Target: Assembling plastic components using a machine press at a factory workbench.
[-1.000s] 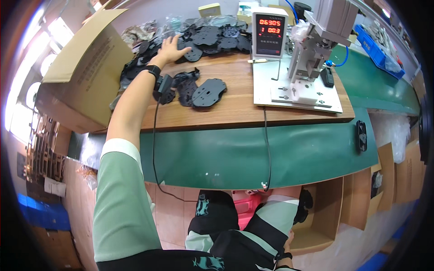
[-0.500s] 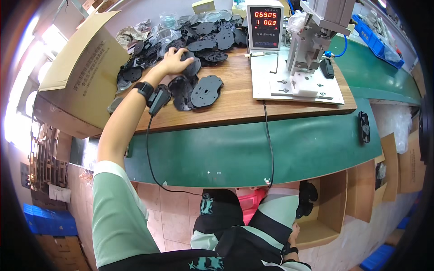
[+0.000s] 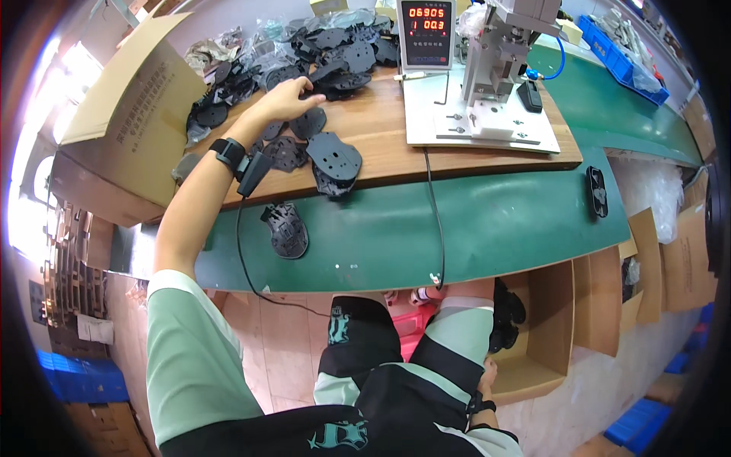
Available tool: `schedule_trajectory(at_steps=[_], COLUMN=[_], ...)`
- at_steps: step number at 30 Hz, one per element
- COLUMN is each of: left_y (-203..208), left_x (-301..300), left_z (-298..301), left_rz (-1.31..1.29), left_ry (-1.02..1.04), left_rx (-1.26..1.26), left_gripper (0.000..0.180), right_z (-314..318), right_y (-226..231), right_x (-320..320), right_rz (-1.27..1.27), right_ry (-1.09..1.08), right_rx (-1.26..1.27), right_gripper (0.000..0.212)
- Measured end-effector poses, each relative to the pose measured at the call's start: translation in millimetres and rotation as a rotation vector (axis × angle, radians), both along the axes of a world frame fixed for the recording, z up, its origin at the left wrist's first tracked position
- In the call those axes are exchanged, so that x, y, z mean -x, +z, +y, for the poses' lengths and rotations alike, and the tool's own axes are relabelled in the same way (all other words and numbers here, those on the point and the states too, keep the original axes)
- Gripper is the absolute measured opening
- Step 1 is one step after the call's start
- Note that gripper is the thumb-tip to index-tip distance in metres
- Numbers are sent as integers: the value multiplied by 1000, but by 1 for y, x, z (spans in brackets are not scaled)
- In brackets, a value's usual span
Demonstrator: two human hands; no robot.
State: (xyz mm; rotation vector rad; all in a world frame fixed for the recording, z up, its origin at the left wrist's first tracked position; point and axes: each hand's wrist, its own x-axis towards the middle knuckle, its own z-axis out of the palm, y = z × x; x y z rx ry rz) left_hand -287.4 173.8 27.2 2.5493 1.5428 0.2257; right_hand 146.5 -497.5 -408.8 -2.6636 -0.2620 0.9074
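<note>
My left hand (image 3: 291,100) reaches over the wooden board with bent, parted fingers, holding nothing that I can see. It is beside a heap of black plastic mouse-shaped shells (image 3: 343,57). Just below it rests a small rounded black piece (image 3: 308,122). A flat black plate with holes (image 3: 336,158) overhangs the board's front edge, overlapping another black part. On the green tabletop lies a single black shell (image 3: 285,231). Low beside my thigh is my right hand (image 3: 489,375), its fingers mostly hidden, near a cardboard box (image 3: 550,324) with black parts (image 3: 506,314) in it.
A white-based press (image 3: 491,84) and a controller with a red display (image 3: 426,34) stand on the wooden board (image 3: 381,122). An open carton (image 3: 122,145) is at left. A black oblong object (image 3: 597,192) lies right, and a cable (image 3: 434,221) crosses the green tabletop (image 3: 365,236).
A black shell now lies on the green tabletop. The holed plate and other parts by the board's front edge have shifted. My left hand's fingers have changed pose, and the view has tilted slightly.
</note>
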Motion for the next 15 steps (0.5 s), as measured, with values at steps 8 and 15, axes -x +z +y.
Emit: schedule_trajectory(at_steps=[8, 15], left_y=[39, -22], left_x=[-11, 31], left_z=[-181, -321], left_rz=[-134, 44], left_ry=[-50, -107], left_rx=[-187, -14], left_gripper=[35, 74], right_z=[-10, 88], right_y=[-7, 144], right_x=[-5, -45], right_rz=[50, -247], right_ry=[1, -54], right_rx=[-132, -979], right_gripper=[39, 17])
